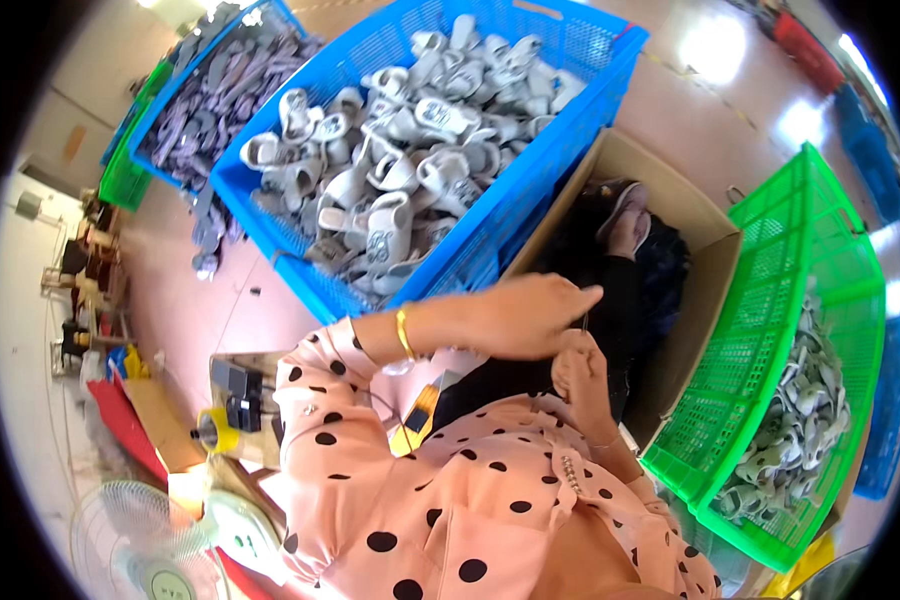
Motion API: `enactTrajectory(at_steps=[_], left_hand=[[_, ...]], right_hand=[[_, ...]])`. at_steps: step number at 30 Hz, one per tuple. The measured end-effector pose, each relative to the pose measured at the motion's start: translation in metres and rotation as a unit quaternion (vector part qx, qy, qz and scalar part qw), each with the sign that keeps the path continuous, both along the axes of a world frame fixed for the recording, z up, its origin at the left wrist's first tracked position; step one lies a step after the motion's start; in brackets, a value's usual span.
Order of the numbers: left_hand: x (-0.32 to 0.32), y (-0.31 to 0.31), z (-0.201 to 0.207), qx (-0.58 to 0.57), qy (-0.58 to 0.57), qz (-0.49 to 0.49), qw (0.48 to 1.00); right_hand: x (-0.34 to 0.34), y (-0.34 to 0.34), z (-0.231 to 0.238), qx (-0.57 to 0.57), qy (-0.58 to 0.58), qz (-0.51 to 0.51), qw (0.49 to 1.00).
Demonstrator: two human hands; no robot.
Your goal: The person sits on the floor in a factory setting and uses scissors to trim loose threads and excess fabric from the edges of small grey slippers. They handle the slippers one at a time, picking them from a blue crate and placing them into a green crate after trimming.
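My left hand (520, 315), a yellow bangle at its wrist, reaches across from the left with the index finger pointing right and the other fingers curled under. Just below it, my right hand (582, 375) is closed, thumb and fingers pressed together. The two hands nearly touch in front of my body. A thin dark sliver shows between them, too small to name. Beneath the hands are my black-trousered leg and a dark shoe (625, 215), next to an open cardboard box (705, 235) holding dark material.
Ahead stands a large blue crate (530, 205) heaped with grey shoe uppers (390, 230). To the right, a green crate (745, 370) holds more pale pieces (795, 430). Another blue crate with purplish-grey pieces (230, 100) is at far left. A fan (150, 540) stands lower left.
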State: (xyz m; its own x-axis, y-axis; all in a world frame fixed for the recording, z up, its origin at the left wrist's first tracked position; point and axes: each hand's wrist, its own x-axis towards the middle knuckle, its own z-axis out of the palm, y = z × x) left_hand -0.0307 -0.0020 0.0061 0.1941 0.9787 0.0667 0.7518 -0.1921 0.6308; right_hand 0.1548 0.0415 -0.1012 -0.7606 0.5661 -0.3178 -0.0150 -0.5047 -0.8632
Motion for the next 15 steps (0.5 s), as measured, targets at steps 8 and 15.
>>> enactTrajectory(at_steps=[8, 15], left_hand=[[-0.219, -0.006, -0.071, 0.046, 0.109, 0.429, 0.895], [-0.27, 0.062, -0.117, -0.223, 0.189, 0.33, 0.898]], right_hand=[[0.063, 0.005, -0.048, -0.265, -0.139, -0.087, 0.95], [0.092, 0.006, -0.114, -0.248, -0.143, -0.03, 0.958]])
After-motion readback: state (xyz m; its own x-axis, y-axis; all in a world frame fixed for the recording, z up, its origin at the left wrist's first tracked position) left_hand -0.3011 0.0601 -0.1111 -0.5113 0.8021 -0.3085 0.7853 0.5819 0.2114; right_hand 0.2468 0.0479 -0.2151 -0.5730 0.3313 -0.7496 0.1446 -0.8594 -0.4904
